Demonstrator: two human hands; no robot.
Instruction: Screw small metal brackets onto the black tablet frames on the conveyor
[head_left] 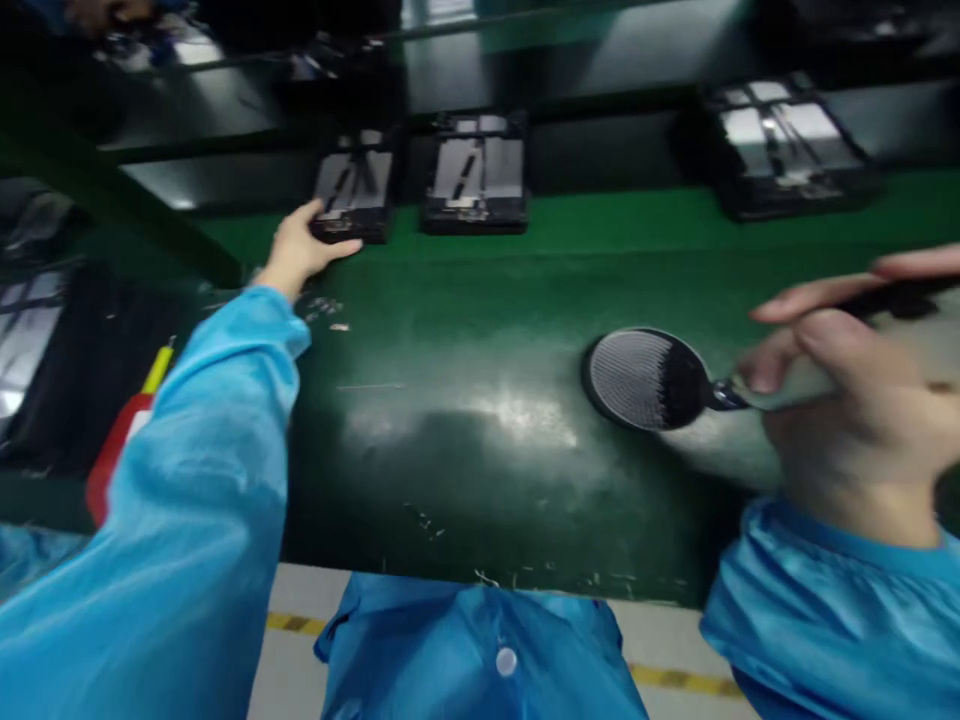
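My left hand (300, 245) reaches to the back of the green bench and grips the near left corner of a flat black unit (356, 185) with silver-grey plates on top. Its thumb lies along the front edge, the fingers on the left side. At the right, my right hand (855, 390) is closed round a pale-bodied tool with a black lever, apparently an electric screwdriver (814, 385), blurred by motion. The tool's metal tip points left at the rim of a round dish (626, 375) with a finely ridged grey surface and a dark patch on its right side.
A second black unit (480, 175) sits beside the gripped one, and another (795, 150) stands at the back right. On the left are a red object with a yellow stick (157, 370) and a dark-framed unit (34, 340). Small scraps (322, 305) lie on the green bench (450, 300).
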